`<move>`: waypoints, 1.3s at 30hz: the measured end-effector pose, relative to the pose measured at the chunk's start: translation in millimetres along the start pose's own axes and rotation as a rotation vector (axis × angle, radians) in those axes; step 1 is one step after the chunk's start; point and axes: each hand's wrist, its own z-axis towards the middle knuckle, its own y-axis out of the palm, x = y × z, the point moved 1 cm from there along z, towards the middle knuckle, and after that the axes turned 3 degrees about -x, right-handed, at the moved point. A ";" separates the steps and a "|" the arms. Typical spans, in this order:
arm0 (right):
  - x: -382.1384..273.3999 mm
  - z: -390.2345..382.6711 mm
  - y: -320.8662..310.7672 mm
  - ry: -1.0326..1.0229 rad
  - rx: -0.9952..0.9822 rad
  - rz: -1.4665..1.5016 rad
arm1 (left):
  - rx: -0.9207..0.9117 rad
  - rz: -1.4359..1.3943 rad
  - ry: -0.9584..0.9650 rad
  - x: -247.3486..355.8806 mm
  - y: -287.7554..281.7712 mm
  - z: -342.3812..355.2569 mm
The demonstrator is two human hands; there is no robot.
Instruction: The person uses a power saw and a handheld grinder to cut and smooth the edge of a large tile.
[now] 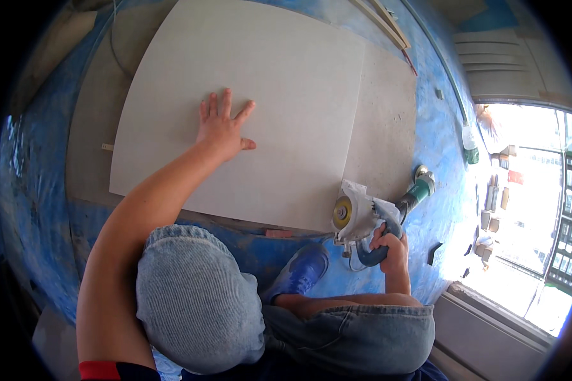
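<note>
My left hand (221, 130) lies flat with fingers spread on a large pale tile (286, 82). My right hand (393, 249) is wrapped round the handle of a handheld circular tile saw (365, 216). The saw sits at the tile's near right corner, its yellow-centred disc facing left. Whether the disc touches the tile, I cannot tell. Beneath the pale tile shows a larger grey-brown board (388, 108), reaching out to the right and left. Just right of the saw lies a green angle grinder (419, 190).
Blue sheeting (438, 146) covers the floor. Wooden strips (384, 22) lie at the far right, near a bottle (469, 143). My blue shoe (302, 270) stands close to the tile's near edge. A bright window opening (521, 209) is on the right. A cable (114, 44) runs at the far left.
</note>
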 end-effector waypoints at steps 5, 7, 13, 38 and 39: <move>0.2 -0.4 -1.8 0.001 0.015 0.018 | 0.000 0.005 0.008 1.7 -1.7 3.4; 3.3 0.7 -4.4 0.000 0.009 0.030 | -0.002 0.006 0.006 1.8 -2.0 5.1; 4.9 -2.0 -4.3 -0.007 0.037 0.044 | 0.003 -0.005 0.010 -0.9 -1.5 7.1; 6.4 -2.2 -8.9 -0.004 0.026 0.009 | 0.038 -0.042 0.027 0.7 -3.1 13.8; 7.4 -1.7 -8.9 -0.003 0.026 0.006 | 0.036 -0.041 0.026 0.2 -2.8 13.6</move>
